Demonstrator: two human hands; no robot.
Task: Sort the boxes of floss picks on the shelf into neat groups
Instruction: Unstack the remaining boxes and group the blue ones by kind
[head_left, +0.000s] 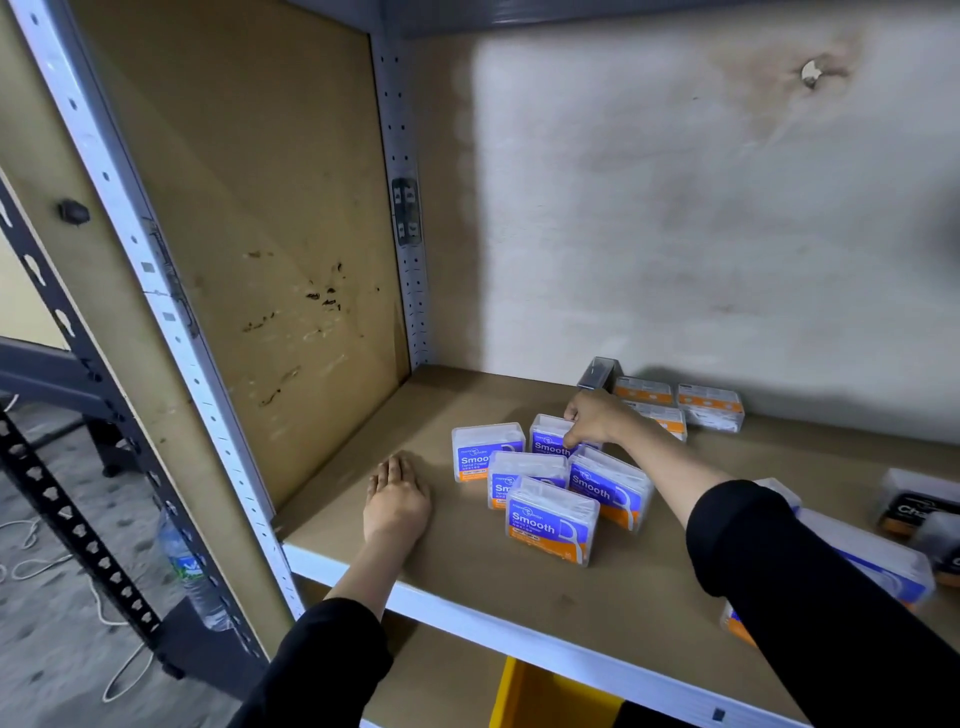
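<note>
Plainly, my left grip (397, 499) lay flat and wide, palm down on the shelf (467, 597) near its front left corner, fingers straight and pointing toward the back, holding nothing; its black sleeve came up over the white front edge. My right arm stretched from the right, forward across the board, and my right grip (592, 418) was curled over the top right corner of the rearmost purple box (545, 439), pinching it between the fingers behind and a fingertip on its front face. That box stood at the back of a loose cluster of purple "Smooth" boxes in the middle of the shelf: one to its left (485, 452), one in front of it (524, 475), one tilted at the right (610, 488), and the nearest one (550, 519) leaning against the others. Just behind my right wrist lay three orange-and-white boxes (709, 408) close to the stained wall (675, 208), with a small dark box (600, 371) standing upright beside them. My right sleeve hid part of another purple box (878, 561) near the front right, and black boxes (914, 501) sat at the far right edge of view. Below the shelf a yellow bin (540, 696) showed. Outside the frame on the left, a water bottle (187, 566) stood against the rack, and a white cable (31, 561) trailed on the floor.
</note>
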